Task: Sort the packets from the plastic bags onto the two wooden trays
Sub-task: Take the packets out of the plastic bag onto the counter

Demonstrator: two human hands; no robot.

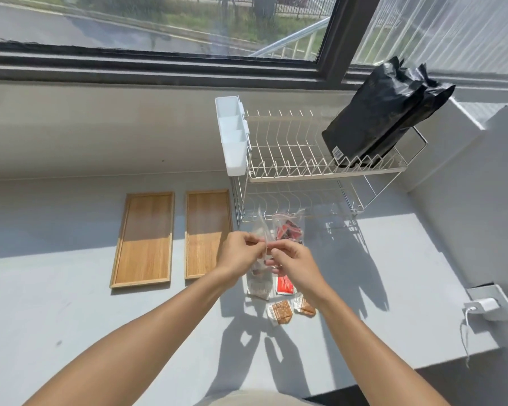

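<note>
Tabletop (71,332): grey, lit by sun from the window behind it. Items are listed from left to right.

1. Wooden trays, count two. The left tray (143,240) and the right tray (208,233) lie flat, side by side with a narrow gap between them. Neither carries a packet. Both lie to the left of the hands.

2. Left hand (238,254): closed, thumb and fingers pinching the top edge of a clear plastic bag (260,276). The bag hangs from the pinch point down to the tabletop; its contents cannot be told.

3. Right hand (294,260): closed, pinching the same top edge just beside the left hand. The fingertips of the two hands nearly meet at the bag mouth.

4. Plastic bags, count two. The second bag (288,228) stands just behind the hands, near the lower tier of the rack, and holds red packets; their number cannot be told.

5. Loose packets on the tabletop, count three, all below and near the right hand: one red packet (285,285), partly hidden by the wrist, and two brown packets, the left brown packet (279,312) and the right brown packet (305,306), lying close together but apart.

6. Dish rack (305,159): two-tier wire rack with a white cutlery holder (231,136) on its left side. A black pouch (381,112) leans on the upper tier at right.

7. White charger (485,306): plugged in at the far right edge.
</note>
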